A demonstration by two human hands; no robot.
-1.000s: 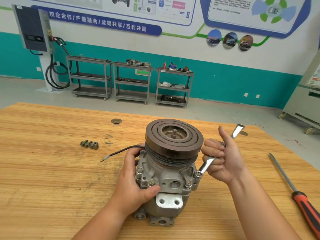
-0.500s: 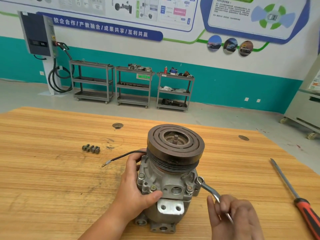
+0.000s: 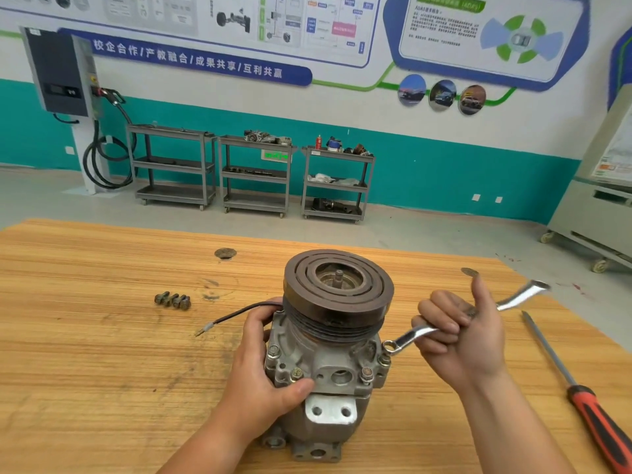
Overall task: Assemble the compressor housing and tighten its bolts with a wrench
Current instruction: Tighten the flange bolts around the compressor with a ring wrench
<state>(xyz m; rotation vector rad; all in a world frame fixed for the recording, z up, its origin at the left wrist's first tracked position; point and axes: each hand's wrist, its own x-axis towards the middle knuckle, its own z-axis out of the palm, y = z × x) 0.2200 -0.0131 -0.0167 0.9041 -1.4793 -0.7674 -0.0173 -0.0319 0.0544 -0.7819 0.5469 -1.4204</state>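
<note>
Swung up from its low spot near the table edge half a second ago, the right hand [image 3: 468, 340] now sits raised to the right of the compressor [image 3: 335, 371]. Its fingers are curled round the wrench [image 3: 410, 336] and its thumb sticks up. The wrench slants up and away to the right, and its ring end sits on a bolt [image 3: 385, 358] at the right edge of the housing.

The left hand [image 3: 263, 364] grips the housing from the left, with the thumb pressed on the front face and the fingers wrapped behind. The compressor stands upright on the wooden table [image 3: 85, 354], near its front edge, with the dark grooved pulley [image 3: 338, 285] on top. A black wire [image 3: 239, 311] trails from it to the left.

Four loose bolts [image 3: 172, 300] lie together on the table, well to the left. A screwdriver [image 3: 581, 388] with a red and black handle lies to the right, apart from both hands.
</note>
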